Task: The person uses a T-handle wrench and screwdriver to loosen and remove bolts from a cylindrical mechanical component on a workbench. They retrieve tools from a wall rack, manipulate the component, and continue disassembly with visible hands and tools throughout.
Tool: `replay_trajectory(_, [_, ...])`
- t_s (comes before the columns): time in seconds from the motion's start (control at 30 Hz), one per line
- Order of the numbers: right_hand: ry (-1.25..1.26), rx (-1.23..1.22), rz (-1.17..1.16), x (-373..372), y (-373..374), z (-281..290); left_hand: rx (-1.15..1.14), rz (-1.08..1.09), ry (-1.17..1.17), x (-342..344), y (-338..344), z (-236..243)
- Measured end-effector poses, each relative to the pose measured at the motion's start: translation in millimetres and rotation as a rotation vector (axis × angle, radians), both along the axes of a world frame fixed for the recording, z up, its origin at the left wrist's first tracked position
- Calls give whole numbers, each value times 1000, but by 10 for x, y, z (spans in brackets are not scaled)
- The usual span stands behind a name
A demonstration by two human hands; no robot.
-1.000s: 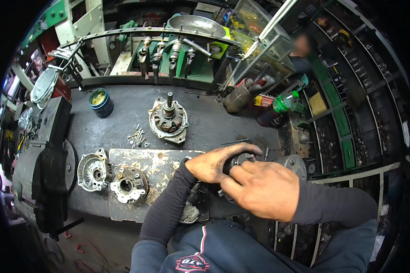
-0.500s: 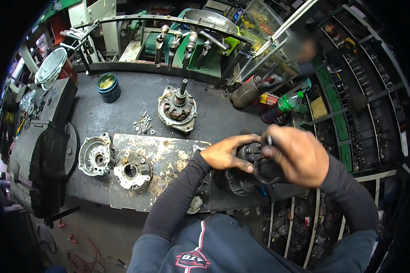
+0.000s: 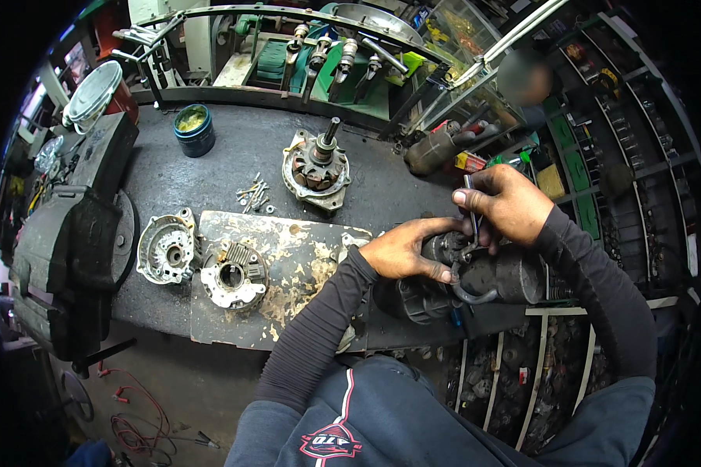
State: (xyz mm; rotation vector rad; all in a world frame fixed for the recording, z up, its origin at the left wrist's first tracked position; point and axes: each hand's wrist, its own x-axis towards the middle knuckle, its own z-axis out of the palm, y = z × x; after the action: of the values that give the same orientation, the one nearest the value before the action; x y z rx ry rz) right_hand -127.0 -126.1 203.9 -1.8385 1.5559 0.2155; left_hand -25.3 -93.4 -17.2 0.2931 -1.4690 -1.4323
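My left hand (image 3: 403, 251) grips a dark, grimy motor-like unit (image 3: 514, 277) at the right of the bench, thumb and fingers around its ribbed end. A curved dark pipe or bracket shows at its near side. Above it, my right hand (image 3: 516, 204) pinches a slim metal wrench (image 3: 475, 224), held upright with its lower end against the unit. My fingers hide part of the contact. A dark round housing (image 3: 417, 302) lies just below my left hand. Left of my arm, a worn board (image 3: 304, 257) carries a silver alternator end piece (image 3: 232, 279).
A silver housing half (image 3: 168, 249) lies beside the board. Behind are an alternator rotor in its bracket (image 3: 318, 173), loose bolts (image 3: 252, 194) and a blue grease tub (image 3: 194, 132). A black bench vise (image 3: 62, 272) stands left. Bottles and a person are at the far right.
My right hand has lifted and moved slightly right, bringing the wrench and the unit beneath into view. My left hand keeps its grip. The whole view has shifted slightly.
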Motion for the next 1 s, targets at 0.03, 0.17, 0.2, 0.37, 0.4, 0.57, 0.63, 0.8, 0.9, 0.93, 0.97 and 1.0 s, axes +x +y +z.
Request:
replay_trajectory(0.03, [50, -39, -46, 25, 28, -7, 5, 31, -61, 7, 12, -1])
replay_trajectory(0.17, [271, -528, 903, 51, 347, -133, 12, 0, 23, 46, 10, 20])
replay_trajectory(0.2, [324, -536, 1029, 13, 465, -163, 28, -67, 110, 45, 0, 29])
replay_trajectory(0.37, [352, -662, 1603, -219, 827, -101, -6, -97, 26, 14, -49, 85])
replay_trajectory(0.4, [284, -715, 1536, -233, 832, -34, 3, -108, 30, 15, -44, 91])
replay_trajectory(0.57, [45, -619, 870, -133, 605, 229, 15, 11, -139, 58, 14, 102])
replay_trajectory(0.63, [100, -658, 712, -103, 412, 160, 98, -39, -162, 60, 10, 98])
replay_trajectory(0.8, [-61, -44, 114, -214, -6, -63, 69, -44, -72, 26, 23, 78])
replay_trajectory(0.9, [-57, 65, -65, -145, -65, -63, 63, -15, -60, 41, 47, 78])
replay_trajectory(0.93, [-20, 3, -47, -93, -20, -50, 59, -28, -59, 50, 52, 83])
replay_trajectory(0.97, [37, -195, 217, -38, 47, -44, 52, -41, -57, 52, 40, 94])
replay_trajectory(1.0, [77, -421, 500, 11, 163, -50, 117, -63, -62, 59, 46, 96])
